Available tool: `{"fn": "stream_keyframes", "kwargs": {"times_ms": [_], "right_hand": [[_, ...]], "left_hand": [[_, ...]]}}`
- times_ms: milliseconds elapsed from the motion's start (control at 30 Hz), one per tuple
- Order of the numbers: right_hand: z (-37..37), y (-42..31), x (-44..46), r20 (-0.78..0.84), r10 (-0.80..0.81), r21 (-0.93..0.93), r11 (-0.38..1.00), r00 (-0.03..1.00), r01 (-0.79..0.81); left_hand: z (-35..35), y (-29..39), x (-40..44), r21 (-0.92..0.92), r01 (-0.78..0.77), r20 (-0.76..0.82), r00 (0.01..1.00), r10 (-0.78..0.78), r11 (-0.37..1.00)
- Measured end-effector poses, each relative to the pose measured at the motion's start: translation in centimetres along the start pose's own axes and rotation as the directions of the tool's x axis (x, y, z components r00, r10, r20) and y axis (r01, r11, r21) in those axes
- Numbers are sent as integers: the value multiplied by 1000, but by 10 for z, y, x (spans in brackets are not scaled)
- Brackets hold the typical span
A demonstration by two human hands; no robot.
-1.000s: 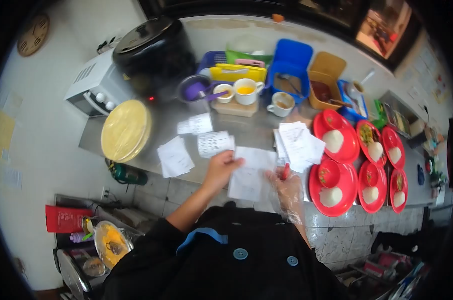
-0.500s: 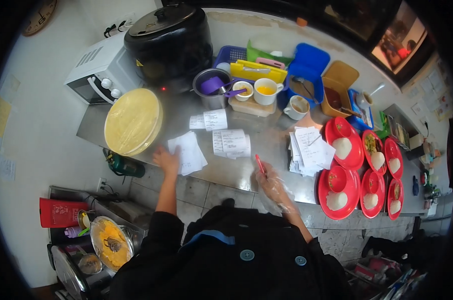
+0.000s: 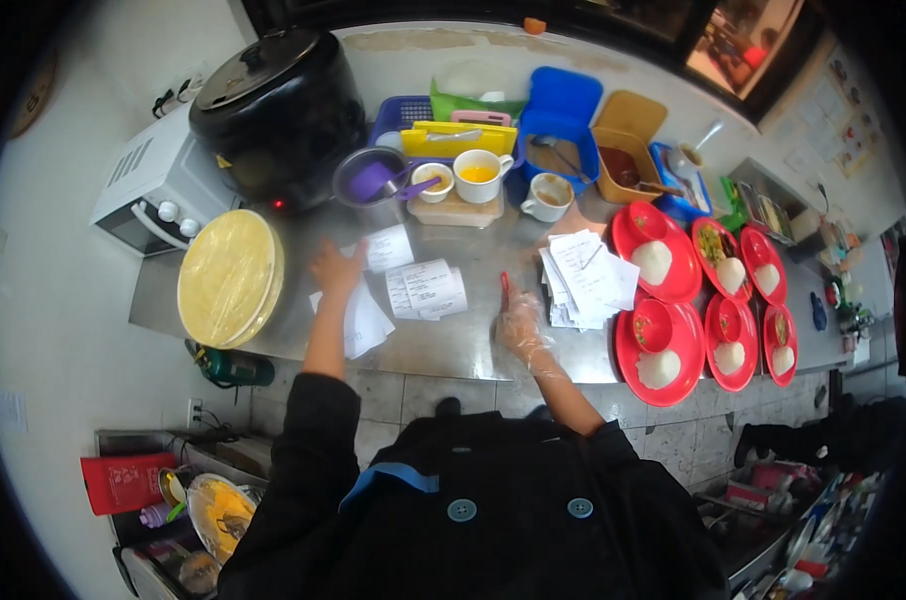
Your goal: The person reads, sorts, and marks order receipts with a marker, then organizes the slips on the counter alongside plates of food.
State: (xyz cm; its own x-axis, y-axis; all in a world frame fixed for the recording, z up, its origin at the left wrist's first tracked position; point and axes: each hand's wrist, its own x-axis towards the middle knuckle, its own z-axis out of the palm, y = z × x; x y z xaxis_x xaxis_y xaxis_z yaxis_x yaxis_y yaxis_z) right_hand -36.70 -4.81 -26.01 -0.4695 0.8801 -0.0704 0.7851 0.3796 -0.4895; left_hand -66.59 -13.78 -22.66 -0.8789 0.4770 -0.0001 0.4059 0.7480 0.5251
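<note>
My left hand (image 3: 337, 270) reaches over the steel counter with its fingers apart, at the left edge of a small printed receipt (image 3: 390, 248). Whether it touches that paper I cannot tell. Beneath my left wrist lie loose white slips (image 3: 366, 322), partly covered by the forearm. My right hand (image 3: 523, 328), in a clear plastic glove, is closed around a red pen (image 3: 505, 288) that points away from me. Between the hands are curled printed receipts (image 3: 426, 291). A pile of handwritten slips (image 3: 588, 280) sits just right of my right hand.
Red plates (image 3: 681, 345) with rice and small bowls fill the right side. Yellow wrapped round items (image 3: 228, 280) stand at the left, near a black cooker (image 3: 278, 125) and microwave (image 3: 148, 190). Along the back are mugs (image 3: 548, 198), a purple-handled pot (image 3: 370, 190) and a blue tub (image 3: 558, 140).
My left hand has moved forward from the loose slips to the upper receipt. My right hand still holds the pen, now pointing more straight ahead. The camera view has shifted.
</note>
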Motion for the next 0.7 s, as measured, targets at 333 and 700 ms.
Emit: {"fn": "stream_keyframes", "kwargs": {"times_ms": [333, 700], "right_hand": [[-18, -3, -15, -316, -210, -68, 978, 925, 198], [-37, 95, 75, -466, -106, 135, 973, 879, 188]], "left_hand": [[21, 38, -15, 15, -322, 143, 938, 316, 947], [-17, 28, -147, -413, -574, 75, 752, 654, 707]]}}
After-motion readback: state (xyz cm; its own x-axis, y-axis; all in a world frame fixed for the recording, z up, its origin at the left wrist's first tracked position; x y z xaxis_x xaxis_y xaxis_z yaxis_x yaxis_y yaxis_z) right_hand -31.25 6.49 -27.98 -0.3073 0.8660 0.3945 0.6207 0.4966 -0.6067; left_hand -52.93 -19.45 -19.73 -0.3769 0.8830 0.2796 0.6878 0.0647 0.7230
